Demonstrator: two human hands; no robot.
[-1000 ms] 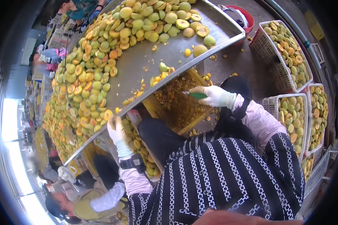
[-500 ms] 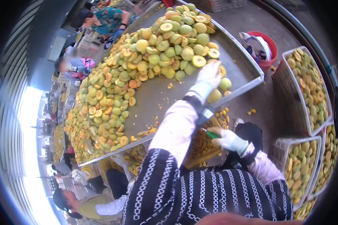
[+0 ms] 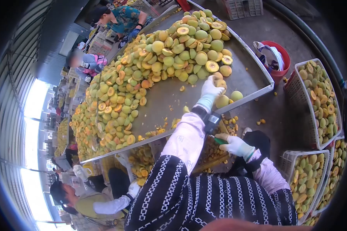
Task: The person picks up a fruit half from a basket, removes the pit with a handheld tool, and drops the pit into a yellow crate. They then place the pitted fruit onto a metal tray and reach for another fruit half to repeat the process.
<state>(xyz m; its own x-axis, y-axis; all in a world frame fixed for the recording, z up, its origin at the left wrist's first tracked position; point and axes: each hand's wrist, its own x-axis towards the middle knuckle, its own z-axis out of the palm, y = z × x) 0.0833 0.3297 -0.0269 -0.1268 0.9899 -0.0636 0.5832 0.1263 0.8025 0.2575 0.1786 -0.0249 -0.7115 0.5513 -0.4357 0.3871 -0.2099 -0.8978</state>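
My left hand (image 3: 213, 87), in a white glove, reaches over the metal table (image 3: 164, 101) and closes on an orange-yellow fruit (image 3: 221, 83) at the near edge of the big heap of peaches (image 3: 158, 65). Two loose peaches (image 3: 228, 99) lie just beside it by the table rim. My right hand (image 3: 233, 144), also gloved, stays low under the table edge and grips a green-handled knife (image 3: 219, 140) above a yellow crate of pits and scraps (image 3: 210, 151).
White baskets of halved fruit (image 3: 320, 98) stand on the floor at right, another basket (image 3: 310, 177) below them. A red bucket (image 3: 275, 57) sits by the table corner. Other people work at the far side and lower left (image 3: 100, 202).
My left hand rose from below the table rim, stretched across to the heap and now draws back slightly with a fruit. The right hand with the knife stayed under the edge.
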